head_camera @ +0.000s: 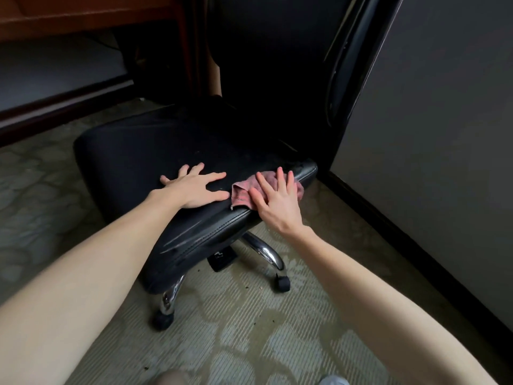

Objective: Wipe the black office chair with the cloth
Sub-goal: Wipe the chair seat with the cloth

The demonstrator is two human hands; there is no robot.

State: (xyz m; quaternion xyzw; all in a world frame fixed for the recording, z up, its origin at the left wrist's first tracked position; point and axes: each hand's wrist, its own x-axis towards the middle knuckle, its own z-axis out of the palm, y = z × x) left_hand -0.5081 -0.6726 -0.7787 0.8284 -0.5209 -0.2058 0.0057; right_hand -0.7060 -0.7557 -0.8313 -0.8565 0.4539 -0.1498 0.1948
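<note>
The black office chair (155, 151) fills the middle of the view, its seat cushion toward me and its tall backrest rising at the upper right. A pink-red cloth (241, 193) lies crumpled on the seat's near right edge. My right hand (274, 201) lies flat on the cloth with fingers spread, pressing it against the seat. My left hand (194, 187) rests palm down on the bare seat just left of the cloth, fingers apart, holding nothing.
Chrome legs (266, 252) with black casters (281, 283) stand on patterned greenish carpet (236, 334). A grey wall with dark baseboard (416, 245) runs close on the right. A wooden desk (83, 18) stands behind at upper left.
</note>
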